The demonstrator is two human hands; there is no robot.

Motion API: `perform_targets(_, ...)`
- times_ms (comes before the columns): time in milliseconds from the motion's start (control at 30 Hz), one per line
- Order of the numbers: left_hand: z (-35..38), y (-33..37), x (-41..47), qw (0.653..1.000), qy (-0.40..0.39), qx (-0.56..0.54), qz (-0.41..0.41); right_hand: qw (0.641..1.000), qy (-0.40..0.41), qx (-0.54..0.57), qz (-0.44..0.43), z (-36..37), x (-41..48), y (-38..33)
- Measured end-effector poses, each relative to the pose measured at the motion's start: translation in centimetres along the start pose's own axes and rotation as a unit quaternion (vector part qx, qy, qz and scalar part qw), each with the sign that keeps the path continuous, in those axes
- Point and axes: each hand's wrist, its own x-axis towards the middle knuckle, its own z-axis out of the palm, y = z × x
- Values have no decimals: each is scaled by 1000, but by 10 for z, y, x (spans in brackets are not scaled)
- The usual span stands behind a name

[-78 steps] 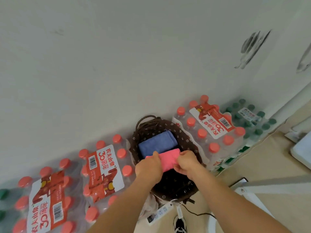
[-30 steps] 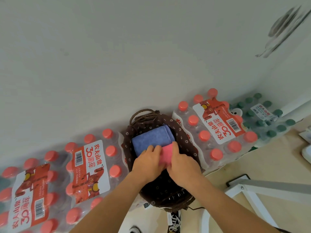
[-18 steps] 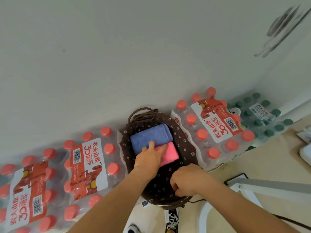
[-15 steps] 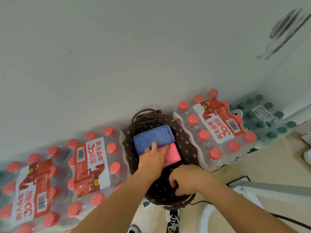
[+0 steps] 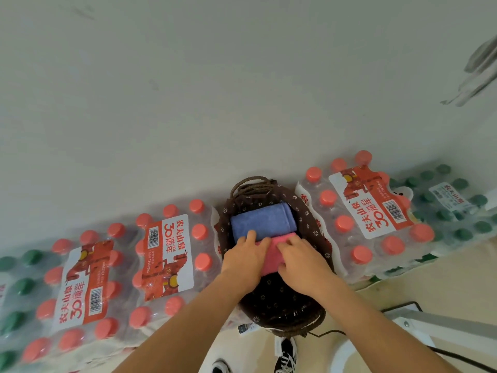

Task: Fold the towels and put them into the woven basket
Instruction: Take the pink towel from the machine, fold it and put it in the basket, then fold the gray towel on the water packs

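at the middle of the woven basket (image 5: pixel 293 325), pressing the folded pink towel (image 5: pixel 271 258) down with both hands. half a second ago: only the left hand (image 5: pixel 246 258) on it, the right hand (image 5: pixel 301 261) curled back at the basket's near rim; now returned to the towel's right half, fingers laid fairly straight on the cloth, gripping nothing that shows. left hand likewise flat over the towel's left half, fingertips reaching the near edge of the blue towel (image 5: pixel 262 220). reads as a last tamping-down rather than a fresh placement: already inside the basket, no longer carried, only being seated and squared. probably close to done for this towel, with letting go and lifting clear judged the next step. pink towel itself: a compact, thick fold, bright and matte, mostly hidden under the two hands, only a strip between them showing; lying crosswise, touching the blue towel on its far side. blue towel: a neat thick rectangle across the basket's far end, just inside the looped handle (image 5: pixel 250 183). nearer half of the basket showing only dark floral lining (image 5: pixel 271 296). soft cloth, so likely to spring up a little once released. just beside the basket on either side: shrink-wrapped packs of red-capped water bottles (image 5: pixel 166 254); behind the basket, a plain pale wall (image 5: pixel 215 90); below its near rim, a black shoe (image 5: pixel 286 354) and a dark cable (image 5: pixel 330 332).
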Motion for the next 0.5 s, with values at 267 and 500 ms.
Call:
perform_targets(267, -29, -19, -30, 975, 152, -156, -43, 991, 13, 136, -10, -43, 17, -27)
perform_targets(500, -54, -70, -104, 913, 282, -270, -119, 974, 31, 206, -87, -52, 23, -122)
